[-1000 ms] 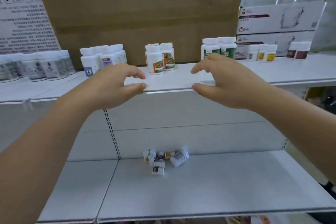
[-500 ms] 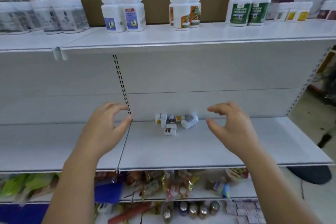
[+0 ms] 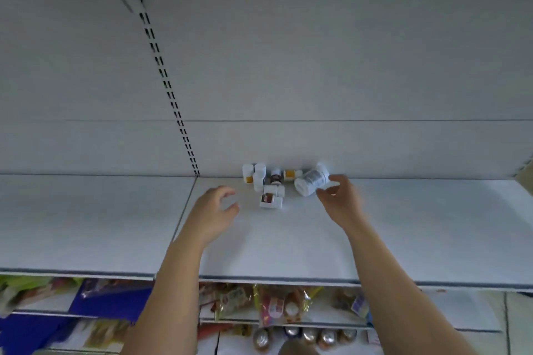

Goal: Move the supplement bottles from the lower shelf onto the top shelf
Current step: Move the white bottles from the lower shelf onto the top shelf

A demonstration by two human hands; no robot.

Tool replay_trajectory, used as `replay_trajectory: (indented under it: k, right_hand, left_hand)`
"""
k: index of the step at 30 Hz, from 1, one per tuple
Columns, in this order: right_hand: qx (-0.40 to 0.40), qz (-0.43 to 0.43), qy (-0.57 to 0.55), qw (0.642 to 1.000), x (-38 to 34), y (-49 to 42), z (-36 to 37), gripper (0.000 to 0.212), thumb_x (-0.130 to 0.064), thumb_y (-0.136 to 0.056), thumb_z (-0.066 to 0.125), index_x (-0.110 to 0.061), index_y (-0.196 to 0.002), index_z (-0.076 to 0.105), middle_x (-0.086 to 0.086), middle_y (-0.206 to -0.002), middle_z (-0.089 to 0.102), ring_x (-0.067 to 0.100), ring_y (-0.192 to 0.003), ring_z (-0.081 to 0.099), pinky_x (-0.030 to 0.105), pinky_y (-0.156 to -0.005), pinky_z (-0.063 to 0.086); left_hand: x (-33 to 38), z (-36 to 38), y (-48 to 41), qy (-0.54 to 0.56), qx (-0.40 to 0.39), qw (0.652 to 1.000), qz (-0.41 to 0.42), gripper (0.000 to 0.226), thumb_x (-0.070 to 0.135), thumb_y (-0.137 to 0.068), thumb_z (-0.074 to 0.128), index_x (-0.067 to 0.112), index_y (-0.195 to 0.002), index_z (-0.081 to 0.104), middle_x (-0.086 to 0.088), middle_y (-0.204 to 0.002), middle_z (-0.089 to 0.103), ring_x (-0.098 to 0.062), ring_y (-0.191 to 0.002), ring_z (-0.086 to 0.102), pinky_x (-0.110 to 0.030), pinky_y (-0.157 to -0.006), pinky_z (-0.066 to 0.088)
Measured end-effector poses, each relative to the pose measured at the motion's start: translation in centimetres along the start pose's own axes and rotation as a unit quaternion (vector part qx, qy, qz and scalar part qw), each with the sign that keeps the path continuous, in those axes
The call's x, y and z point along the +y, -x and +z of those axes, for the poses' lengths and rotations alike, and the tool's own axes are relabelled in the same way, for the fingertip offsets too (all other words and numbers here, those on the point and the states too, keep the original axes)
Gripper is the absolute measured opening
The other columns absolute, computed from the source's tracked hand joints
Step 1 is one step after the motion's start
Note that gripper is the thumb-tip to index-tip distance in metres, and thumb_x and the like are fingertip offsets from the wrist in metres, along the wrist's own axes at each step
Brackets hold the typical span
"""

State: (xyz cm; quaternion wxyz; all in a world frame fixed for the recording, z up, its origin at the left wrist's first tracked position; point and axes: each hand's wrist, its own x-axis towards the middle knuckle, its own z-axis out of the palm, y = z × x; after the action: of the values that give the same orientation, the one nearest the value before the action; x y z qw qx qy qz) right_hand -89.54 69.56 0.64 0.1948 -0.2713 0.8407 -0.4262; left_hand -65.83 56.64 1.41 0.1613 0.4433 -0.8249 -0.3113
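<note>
Lower shelf [image 3: 403, 233]: white board. Your bottles sit at its back edge, against the back panel [image 3: 317, 66], a little right of the slotted upright [image 3: 173, 96].
Small bottles [image 3: 269, 181]: a tight cluster touching one another. Two white-capped ones stand upright at the left, a dark one is in the middle, and a yellow-labelled one lies along the back edge.
Front bottle [image 3: 270, 200]: lies on its side with a brown label, the one of the cluster nearest the shelf's front edge.
Large white bottle [image 3: 312, 181]: lies tilted on its side at the right end of the cluster, its base towards you.
Your left hand [image 3: 215, 207]: over the shelf just left of the cluster, apart from every bottle. The fingers are loosely curled, the thumb is held away from them, and nothing is in the grasp.
Your right hand [image 3: 341, 202]: just beside the large white bottle. Forefinger and thumb are spread wide on either side of its right end. The blur hides whether the fingertips [image 3: 334, 179] touch it.
Under the shelf's front edge: a lower tier with bright packaged goods [image 3: 274, 307], blurred.
</note>
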Motion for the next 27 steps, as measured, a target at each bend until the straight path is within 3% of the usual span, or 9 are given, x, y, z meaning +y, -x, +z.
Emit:
replay_trajectory:
  k: [4, 8, 10, 13, 15, 17, 20, 22, 27]
  right_hand:
    - [-0.007, 0.042, -0.012, 0.999, 0.5, -4.8, 3.2, 0.057, -0.031, -0.091, 0.053, -0.012, -0.14, 0.03, 0.019, -0.123, 0.055, 0.035, -0.104, 0.055, 0.031, -0.076, 0.04]
    - [-0.032, 0.062, 0.08, 0.994, 0.4, -7.8, 5.7, 0.057, -0.043, -0.091, 0.049, -0.009, -0.135, 0.035, 0.019, -0.128, 0.046, 0.037, -0.117, 0.046, 0.037, -0.092, 0.04]
    - [-0.047, 0.056, 0.12, 0.99, 0.2, -8.6, 6.4, 0.052, -0.042, -0.091, 0.046, -0.006, -0.128, 0.038, 0.018, -0.124, 0.045, 0.039, -0.119, 0.044, 0.037, -0.09, 0.041]
    - [-0.049, 0.096, 0.031, 0.994, -0.1, -8.2, 6.2, 0.051, -0.034, -0.085, 0.055, -0.007, -0.122, 0.032, 0.016, -0.115, 0.052, 0.037, -0.113, 0.052, 0.035, -0.08, 0.042]
    - [-0.079, 0.105, -0.055, 0.99, 0.0, -6.7, 5.3, 0.05, -0.029, -0.084, 0.059, -0.009, -0.124, 0.036, 0.01, -0.107, 0.055, 0.031, -0.101, 0.059, 0.037, -0.076, 0.05]
    - [-0.115, 0.14, -0.262, 0.948, -0.2, -4.4, 4.0, 0.033, -0.023, -0.085, 0.057, -0.01, -0.114, 0.051, 0.008, -0.099, 0.059, 0.025, -0.086, 0.063, 0.037, -0.071, 0.055]
    - [-0.195, 0.22, -0.586, 0.755, -1.2, -0.9, 1.5, 0.023, -0.019, -0.081, 0.049, -0.005, -0.097, 0.058, 0.013, -0.092, 0.057, 0.026, -0.08, 0.06, 0.036, -0.078, 0.049]
    - [-0.243, 0.225, -0.652, 0.682, -3.0, 1.8, -0.4, 0.031, -0.025, -0.078, 0.056, -0.002, -0.099, 0.057, 0.016, -0.091, 0.06, 0.028, -0.081, 0.06, 0.035, -0.081, 0.047]
    - [-0.263, 0.167, -0.624, 0.716, -9.0, 8.5, -4.3, 0.026, -0.028, -0.082, 0.063, -0.005, -0.095, 0.061, 0.015, -0.084, 0.067, 0.025, -0.072, 0.063, 0.03, -0.062, 0.056]
  left_hand:
    - [0.0, 5.0, -3.7, -0.017, -0.043, 0.998, 0.035, 0.04, 0.021, -0.089, 0.065, 0.022, -0.128, 0.058, 0.002, -0.135, 0.054, -0.017, -0.122, 0.052, -0.023, -0.093, 0.037]
    - [0.5, 8.7, -6.4, -0.063, -0.074, 0.992, 0.085, 0.038, 0.02, -0.083, 0.064, 0.024, -0.121, 0.062, -0.002, -0.127, 0.058, -0.025, -0.113, 0.058, -0.038, -0.093, 0.048]
    - [0.6, 9.8, -7.0, -0.113, -0.065, 0.987, 0.096, 0.041, 0.023, -0.084, 0.063, 0.024, -0.125, 0.061, -0.001, -0.128, 0.057, -0.027, -0.11, 0.057, -0.041, -0.089, 0.049]
    - [0.1, 10.8, -6.9, -0.191, -0.04, 0.975, 0.109, 0.043, 0.021, -0.087, 0.058, 0.027, -0.129, 0.059, 0.002, -0.127, 0.054, -0.028, -0.105, 0.054, -0.041, -0.085, 0.05]
    - [-0.3, 10.7, -6.3, -0.168, -0.027, 0.981, 0.09, 0.038, 0.022, -0.089, 0.056, 0.028, -0.126, 0.06, 0.002, -0.122, 0.057, -0.026, -0.102, 0.055, -0.04, -0.082, 0.051]
    - [0.0, 9.7, -5.5, -0.08, -0.021, 0.996, 0.042, 0.027, 0.027, -0.088, 0.058, 0.025, -0.115, 0.061, 0.003, -0.112, 0.063, -0.022, -0.098, 0.061, -0.033, -0.077, 0.051]
    - [2.7, 6.6, -3.4, 0.173, -0.018, 0.984, -0.047, 0.008, 0.027, -0.089, 0.059, 0.023, -0.096, 0.061, 0.005, -0.095, 0.068, -0.019, -0.089, 0.065, -0.034, -0.076, 0.051]
    - [5.4, 3.9, -1.4, 0.336, -0.036, 0.937, -0.092, 0.012, 0.025, -0.094, 0.053, 0.024, -0.094, 0.065, 0.001, -0.092, 0.072, -0.022, -0.086, 0.068, -0.039, -0.078, 0.054]
    - [10.3, -2.1, 3.1, 0.468, -0.028, 0.878, -0.092, 0.03, 0.02, -0.094, 0.041, 0.017, -0.098, 0.07, -0.001, -0.078, 0.073, -0.019, -0.067, 0.063, -0.029, -0.061, 0.044]
